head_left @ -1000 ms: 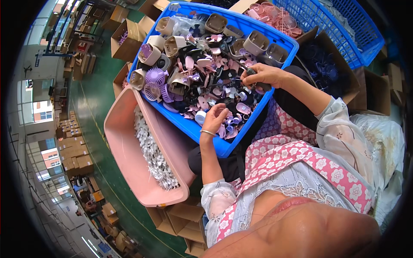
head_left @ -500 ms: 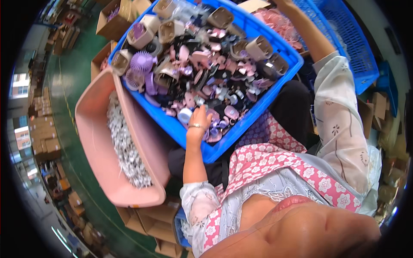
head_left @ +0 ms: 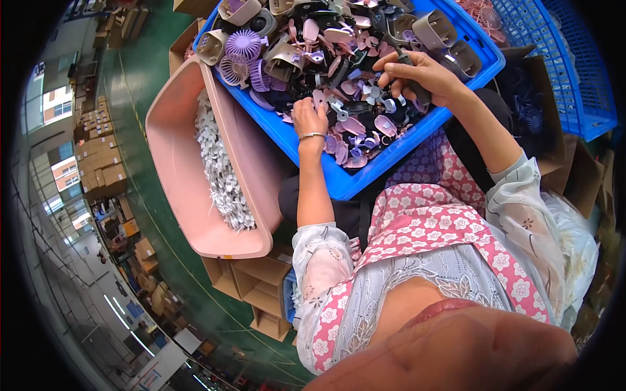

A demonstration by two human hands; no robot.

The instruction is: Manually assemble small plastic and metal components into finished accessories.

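Head view: one right hand point(head_left: 427, 78), above the far-right part of the blue bin point(head_left: 365, 180), fingers curled round a dark-handled tool point(head_left: 422, 96), its handle crossing the palm at a slant. One left hand point(head_left: 309, 118), wearing a pale bracelet point(head_left: 312, 135) at the wrist, lowered at the bin's near left portion, fingers bent among the contents beside a small pink piece point(head_left: 318, 98); whether they grip it cannot be told. In the bin: a heap of loose pink, purple, white and black plastic parts point(head_left: 353, 126); a purple round grille point(head_left: 243, 45) at the left; beige housings point(head_left: 435, 29) at the right. Left of the bin, just beside it: one pink tub point(head_left: 175, 124), containing small white pieces point(head_left: 222, 173). Beyond the right arm: one cardboard box point(head_left: 553, 98) of dark blue parts point(head_left: 533, 118); one blue openwork basket point(head_left: 590, 91). Below the tub: open cardboard boxes point(head_left: 261, 272) on a green floor point(head_left: 195, 287).
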